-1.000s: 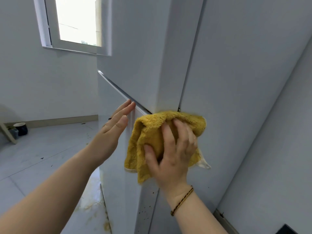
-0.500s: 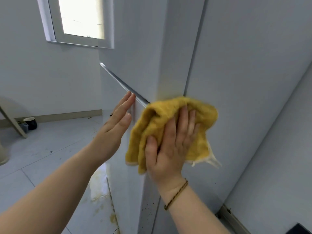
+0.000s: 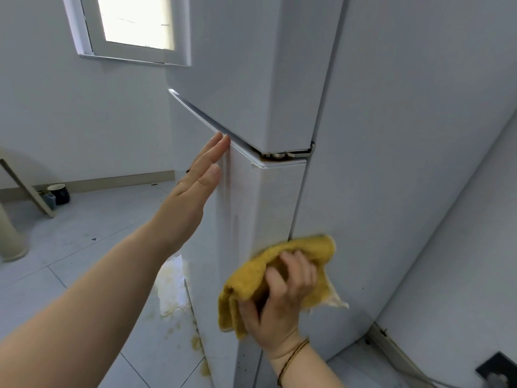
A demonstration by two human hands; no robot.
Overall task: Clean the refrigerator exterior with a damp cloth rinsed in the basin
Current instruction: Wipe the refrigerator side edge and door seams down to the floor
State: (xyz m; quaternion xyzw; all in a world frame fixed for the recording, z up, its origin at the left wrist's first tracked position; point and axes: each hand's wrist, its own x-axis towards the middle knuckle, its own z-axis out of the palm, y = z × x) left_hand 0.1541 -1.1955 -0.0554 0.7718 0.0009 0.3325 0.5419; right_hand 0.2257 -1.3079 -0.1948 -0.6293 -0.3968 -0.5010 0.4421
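A white two-door refrigerator [image 3: 391,135] fills the middle and right of the head view. My left hand [image 3: 200,177] lies flat with straight fingers against the front of the lower door, just under the gap between the doors. My right hand [image 3: 279,298] grips a crumpled yellow cloth [image 3: 305,256] and holds it against the lower door's hinge-side corner, well below the hinge [image 3: 291,154]. The cloth is blurred. No basin is in view.
Yellowish stains [image 3: 173,287] mark the tiled floor at the refrigerator's foot. A dark cup [image 3: 58,193] and a slanted leg stand by the far left wall under a window [image 3: 134,23]. A white wall is close on the right, with a dark socket [image 3: 498,371] low down.
My right hand has dragged the cloth down the door's corner edge, uncovering the hinge. My left hand stays flat on the lower door. The camera has tilted a little.
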